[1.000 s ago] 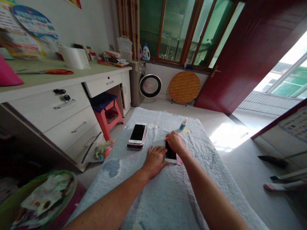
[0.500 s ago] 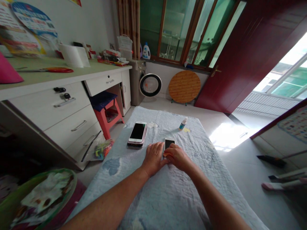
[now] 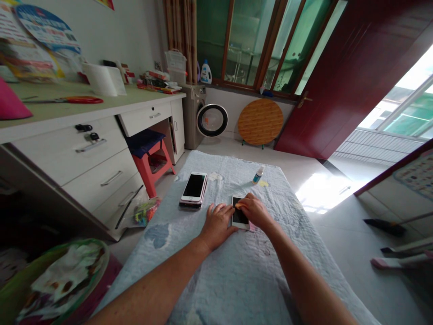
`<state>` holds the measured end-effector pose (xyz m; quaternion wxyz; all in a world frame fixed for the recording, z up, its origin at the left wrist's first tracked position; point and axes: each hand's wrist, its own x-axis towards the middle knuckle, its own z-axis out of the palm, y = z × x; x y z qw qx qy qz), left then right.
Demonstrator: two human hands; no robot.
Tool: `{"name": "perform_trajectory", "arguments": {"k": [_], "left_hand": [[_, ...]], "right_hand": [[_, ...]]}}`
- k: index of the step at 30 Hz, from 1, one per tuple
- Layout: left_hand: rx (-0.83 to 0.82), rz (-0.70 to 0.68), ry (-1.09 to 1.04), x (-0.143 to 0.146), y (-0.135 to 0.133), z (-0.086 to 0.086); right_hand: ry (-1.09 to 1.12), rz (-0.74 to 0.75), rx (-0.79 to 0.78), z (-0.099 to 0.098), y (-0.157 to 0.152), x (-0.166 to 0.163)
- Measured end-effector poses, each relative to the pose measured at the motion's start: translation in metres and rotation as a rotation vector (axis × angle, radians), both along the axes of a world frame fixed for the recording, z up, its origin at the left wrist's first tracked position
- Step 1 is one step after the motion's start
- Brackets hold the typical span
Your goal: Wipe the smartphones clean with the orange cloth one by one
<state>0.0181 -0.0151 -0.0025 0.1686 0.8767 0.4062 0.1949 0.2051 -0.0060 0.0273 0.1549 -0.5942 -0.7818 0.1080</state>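
Note:
A white smartphone (image 3: 241, 218) with a dark screen lies on the cloth-covered table between my hands. My left hand (image 3: 218, 225) holds it steady along its left side, with the thumb near the bottom corner. Pinched in my right hand (image 3: 254, 210) is a small orange cloth (image 3: 238, 206), mostly hidden by the fingers and pressed on the upper part of the screen. A bit of pink (image 3: 252, 226) shows by the phone's lower right edge. To the left, a stack of phones (image 3: 194, 189) has a white one on top. Beyond my right hand stands a small spray bottle (image 3: 258, 175).
A pale blue patterned cloth (image 3: 216, 280) covers the table. Left are a white desk (image 3: 98, 149), a red stool (image 3: 149, 158) and a waste bin (image 3: 104, 257). A washing machine (image 3: 193, 115) with its door open and a round wooden tabletop (image 3: 260, 122) stand at the back.
My right hand has slid up the phone and slightly right with the orange cloth, uncovering the screen's lower part. My left hand stays almost where it was.

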Motion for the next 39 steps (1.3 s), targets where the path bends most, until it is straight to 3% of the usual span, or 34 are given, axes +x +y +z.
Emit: {"name": "perform_trajectory", "arguments": {"k": [5,11,16,26,39], "left_hand": [[0.001,0.011,-0.002,0.001,0.001,0.001],[0.065,0.043,-0.020,0.002,0.000,-0.004],[0.165,0.064,-0.026,0.002,-0.003,-0.003],[0.264,0.117,0.012,0.007,-0.012,0.003],[0.248,0.126,0.001,0.006,-0.011,0.004]], "right_hand": [[-0.121,-0.093,0.031,0.005,0.033,-0.008],[-0.224,-0.026,-0.036,0.006,0.056,-0.022],[-0.310,0.043,-0.103,0.005,0.055,-0.026],[-0.399,0.212,-0.211,0.024,0.029,-0.038],[-0.470,0.055,-0.174,0.026,0.062,-0.034]]}}
